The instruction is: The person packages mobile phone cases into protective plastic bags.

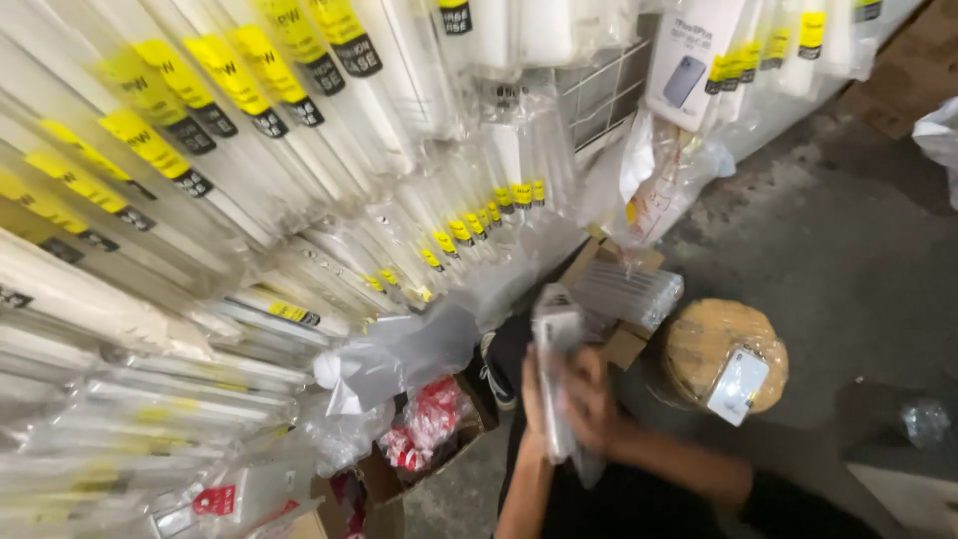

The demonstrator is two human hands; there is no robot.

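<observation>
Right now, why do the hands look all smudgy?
Head view: both hands, left hand and right hand, are smeared by motion blur around the clear packet; the hanging packets at left streak too, with glare on their plastic.

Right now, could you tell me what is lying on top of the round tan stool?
A flat white packet lies on the round tan stool, near its right edge and tilted. The seat under it is covered. What the packet contains cannot be made out.

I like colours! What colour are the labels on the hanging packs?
Yellow with black ends, on the hanging packs; the head view shows them.
</observation>
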